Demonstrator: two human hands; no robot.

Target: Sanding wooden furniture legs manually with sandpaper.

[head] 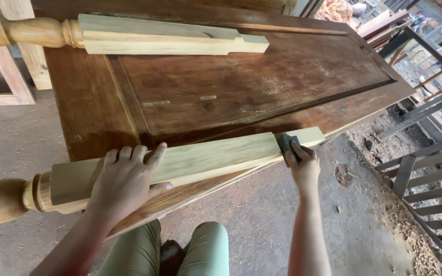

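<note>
Dark brown wood, scuffed and glossy, makes up the big panelled door (241, 87) serving as a desk. Across its near edge lies a pale turned post (180, 163), square along its length, rounded and ringed at the left end; a second post (129, 36) rests at the far edge. Left hand (126, 184) lies spread flat on the near post, steadying it. Right hand (303, 166) pinches a small dark sanding block (286, 141) against the post's right end: sanding looks underway, calling for even strokes along the grain.

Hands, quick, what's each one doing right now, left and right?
Left hand: open, palm flat on the near pale turned wooden post, holding it down.
Right hand: fingers pressing a small dark sanding piece against the post's far end.
</note>
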